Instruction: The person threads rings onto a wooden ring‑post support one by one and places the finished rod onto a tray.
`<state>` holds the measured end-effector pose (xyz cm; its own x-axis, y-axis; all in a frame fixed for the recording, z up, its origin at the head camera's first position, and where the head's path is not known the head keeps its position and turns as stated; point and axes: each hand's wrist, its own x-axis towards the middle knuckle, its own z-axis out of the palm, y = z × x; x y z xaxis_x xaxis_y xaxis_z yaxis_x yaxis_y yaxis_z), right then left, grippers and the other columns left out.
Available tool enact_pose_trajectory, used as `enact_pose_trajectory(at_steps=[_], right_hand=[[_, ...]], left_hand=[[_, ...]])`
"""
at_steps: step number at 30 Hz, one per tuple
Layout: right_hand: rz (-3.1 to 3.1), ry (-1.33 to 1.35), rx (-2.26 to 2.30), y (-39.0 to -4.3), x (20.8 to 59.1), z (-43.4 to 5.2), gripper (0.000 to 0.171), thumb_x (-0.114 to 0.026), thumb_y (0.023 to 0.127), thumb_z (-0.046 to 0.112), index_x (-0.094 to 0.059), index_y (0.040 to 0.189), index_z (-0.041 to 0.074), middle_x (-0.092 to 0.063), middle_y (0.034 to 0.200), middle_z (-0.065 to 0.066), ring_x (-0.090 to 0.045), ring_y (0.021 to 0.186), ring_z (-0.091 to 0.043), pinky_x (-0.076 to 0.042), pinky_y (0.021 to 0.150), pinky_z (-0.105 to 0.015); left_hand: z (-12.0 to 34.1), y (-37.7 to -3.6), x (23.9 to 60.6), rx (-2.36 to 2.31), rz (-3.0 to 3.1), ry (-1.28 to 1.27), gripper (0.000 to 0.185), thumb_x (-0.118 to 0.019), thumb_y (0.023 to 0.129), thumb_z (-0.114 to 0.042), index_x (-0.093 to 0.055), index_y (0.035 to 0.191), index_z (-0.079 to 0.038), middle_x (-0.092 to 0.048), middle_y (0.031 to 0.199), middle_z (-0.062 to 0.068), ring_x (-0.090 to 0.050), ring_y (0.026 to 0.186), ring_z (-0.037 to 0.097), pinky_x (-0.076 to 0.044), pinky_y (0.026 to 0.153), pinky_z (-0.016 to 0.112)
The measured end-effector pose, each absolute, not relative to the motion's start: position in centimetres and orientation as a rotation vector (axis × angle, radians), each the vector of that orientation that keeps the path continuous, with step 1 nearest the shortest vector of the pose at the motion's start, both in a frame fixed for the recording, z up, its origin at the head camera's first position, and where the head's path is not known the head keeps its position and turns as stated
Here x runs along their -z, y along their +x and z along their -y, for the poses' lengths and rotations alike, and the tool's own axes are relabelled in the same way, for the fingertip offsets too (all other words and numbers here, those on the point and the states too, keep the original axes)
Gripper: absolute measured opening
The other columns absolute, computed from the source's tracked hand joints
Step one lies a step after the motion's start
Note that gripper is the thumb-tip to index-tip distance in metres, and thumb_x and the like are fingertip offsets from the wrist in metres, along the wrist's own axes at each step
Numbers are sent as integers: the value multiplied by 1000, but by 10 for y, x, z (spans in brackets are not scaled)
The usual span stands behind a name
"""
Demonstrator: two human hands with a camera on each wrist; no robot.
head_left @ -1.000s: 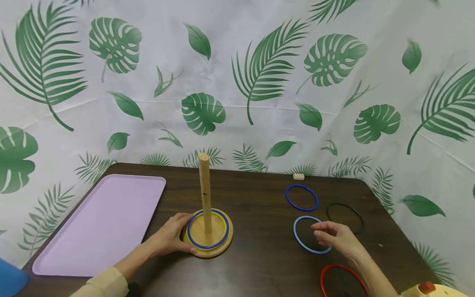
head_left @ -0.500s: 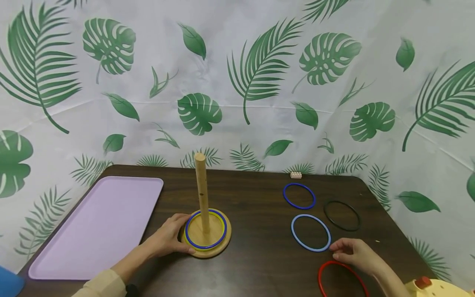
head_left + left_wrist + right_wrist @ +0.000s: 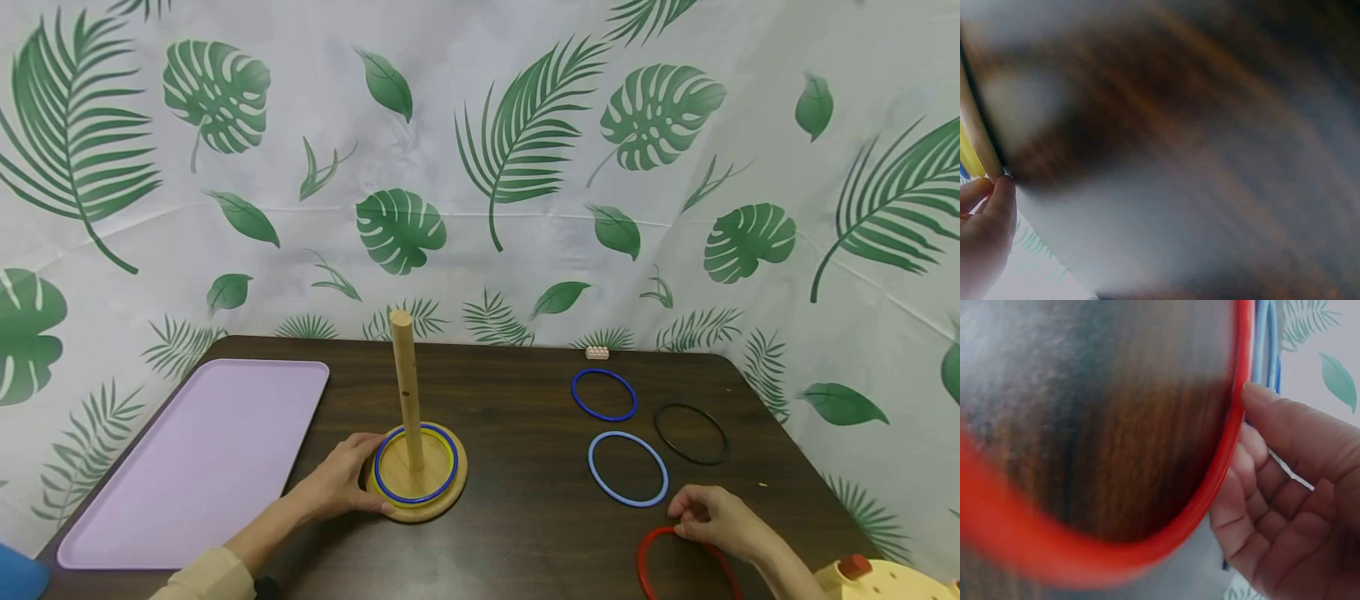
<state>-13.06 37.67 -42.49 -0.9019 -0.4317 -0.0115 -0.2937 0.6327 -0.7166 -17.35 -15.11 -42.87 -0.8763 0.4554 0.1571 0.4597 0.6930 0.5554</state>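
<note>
In the head view my left hand (image 3: 347, 481) grips the rim of a round wooden base with an upright peg (image 3: 406, 387), thumb at the front and fingers at the back. A blue ring (image 3: 417, 499) and a yellow ring (image 3: 969, 153) lie on that base around the peg. My right hand (image 3: 714, 518) pinches the far edge of a red ring (image 3: 643, 560) between thumb and fingers. The right wrist view shows the thumb on the red ring (image 3: 1225, 447) with the fingers curled behind it. Just beyond that hand lies a light blue ring (image 3: 598, 482).
A dark blue ring (image 3: 576, 398) and a black ring (image 3: 688, 459) lie farther back on the dark wood table (image 3: 517, 467). A small pale studded block (image 3: 597, 352) sits near the back edge. A lilac tray (image 3: 202, 458) occupies the left; a yellow object (image 3: 892, 583) stands at lower right.
My right hand has drawn back from over the light blue ring toward the red ring and now pinches its edge. The left hand stays on the wooden base.
</note>
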Motion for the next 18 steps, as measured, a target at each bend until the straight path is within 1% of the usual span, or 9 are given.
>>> enact_pose_trajectory(at_steps=[7, 13, 18], right_hand=[[-2688, -785, 1137, -131, 428, -372, 10, -70, 78, 0, -60, 80, 4, -58, 70, 9, -50, 64, 7, -44, 50, -21], [-2708, -721, 1104, -129, 428, -365, 9, -69, 79, 2, -61, 78, 5, -57, 67, 13, -49, 58, 7, -45, 45, -22], [-2729, -703, 1087, -129, 430, -358, 10, -69, 78, 1, -61, 77, 6, -55, 65, 15, -47, 57, 7, -43, 44, -21]], left_hand=[[152, -174, 429, 952, 2882, -780, 93, -87, 59, -42, -49, 129, 7, -51, 124, 22, -48, 115, 41, -41, 93, 55], [152, -174, 430, 944, 2870, -788, 93, -87, 58, -42, -50, 129, 6, -52, 123, 21, -49, 114, 40, -41, 92, 55], [152, -173, 431, 950, 2857, -798, 92, -87, 58, -41, -50, 128, 6, -52, 123, 21, -49, 113, 40, -42, 92, 54]])
